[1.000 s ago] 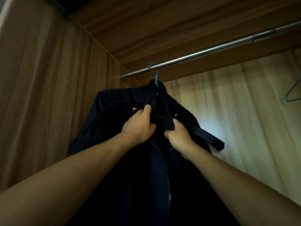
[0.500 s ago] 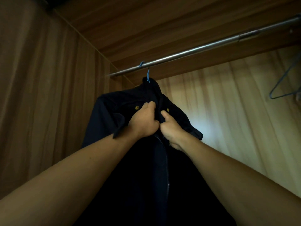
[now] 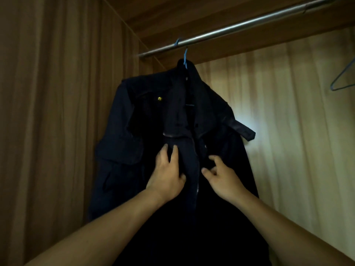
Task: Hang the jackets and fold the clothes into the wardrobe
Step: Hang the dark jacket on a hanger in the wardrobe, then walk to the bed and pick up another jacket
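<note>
A dark navy jacket [image 3: 146, 131] is hanging on a blue hanger [image 3: 185, 58], whose hook is sitting over the metal rail [image 3: 240, 29] near the rail's left end, close to the wardrobe's wooden side wall [image 3: 57, 112]. The jacket is facing the camera with its collar standing up around the hanger neck, a gold button [image 3: 159, 98] showing on the chest and a shoulder tab [image 3: 242, 129] sticking out to the side. The left hand [image 3: 167, 177] is lying flat against the jacket's front, just beside the centre opening, its fingers stretched upward and spread, pressing on the cloth rather than clutching it. The right hand [image 3: 222, 177] is reaching to the other side of the opening, its fingers loosely bent and parted, with thumb and forefinger apart and no fabric caught between them as far as the slight blur is letting me tell. The zip [image 3: 196, 189] is running down between the two hands. Farther along the rail, at the frame's edge, an empty wire hanger [image 3: 343, 77] is hanging against the pale back panel [image 3: 297, 112], well apart from the jacket.
</note>
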The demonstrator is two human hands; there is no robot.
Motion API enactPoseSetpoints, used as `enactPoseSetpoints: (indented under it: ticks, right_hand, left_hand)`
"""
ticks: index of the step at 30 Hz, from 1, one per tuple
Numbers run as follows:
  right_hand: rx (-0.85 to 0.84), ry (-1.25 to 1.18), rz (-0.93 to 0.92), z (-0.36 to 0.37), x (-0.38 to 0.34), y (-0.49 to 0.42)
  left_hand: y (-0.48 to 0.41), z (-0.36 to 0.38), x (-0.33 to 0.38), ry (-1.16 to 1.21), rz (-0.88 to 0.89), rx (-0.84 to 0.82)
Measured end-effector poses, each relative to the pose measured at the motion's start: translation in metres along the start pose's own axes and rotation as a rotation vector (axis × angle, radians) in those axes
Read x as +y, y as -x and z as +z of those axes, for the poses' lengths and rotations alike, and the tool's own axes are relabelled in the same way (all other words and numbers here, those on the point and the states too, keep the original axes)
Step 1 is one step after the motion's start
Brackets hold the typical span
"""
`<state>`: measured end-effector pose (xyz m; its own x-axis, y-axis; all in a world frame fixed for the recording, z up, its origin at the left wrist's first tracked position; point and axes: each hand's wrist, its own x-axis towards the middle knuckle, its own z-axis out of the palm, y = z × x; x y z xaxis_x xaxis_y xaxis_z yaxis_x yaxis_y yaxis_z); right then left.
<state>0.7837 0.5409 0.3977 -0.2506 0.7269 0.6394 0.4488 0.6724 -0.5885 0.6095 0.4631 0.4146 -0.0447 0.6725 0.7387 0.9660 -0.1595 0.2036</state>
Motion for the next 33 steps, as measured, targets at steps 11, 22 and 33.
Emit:
enactPoseSetpoints:
  ticks: [11, 22, 33]
  right_hand:
    - [-0.415, 0.270, 0.072, -0.030, 0.035, 0.118]
    - [-0.573, 0.357, 0.026, -0.060, 0.047, 0.199]
    - [-0.816, 0.302, -0.089, -0.008, 0.021, 0.264]
  left_hand:
    - [0.119, 0.030, 0.004, 0.105, 0.130, -0.482]
    - [0.214, 0.044, 0.066, 0.032, -0.038, -0.601]
    - [0.331, -0.022, 0.051, -0.148, -0.361, -0.624]
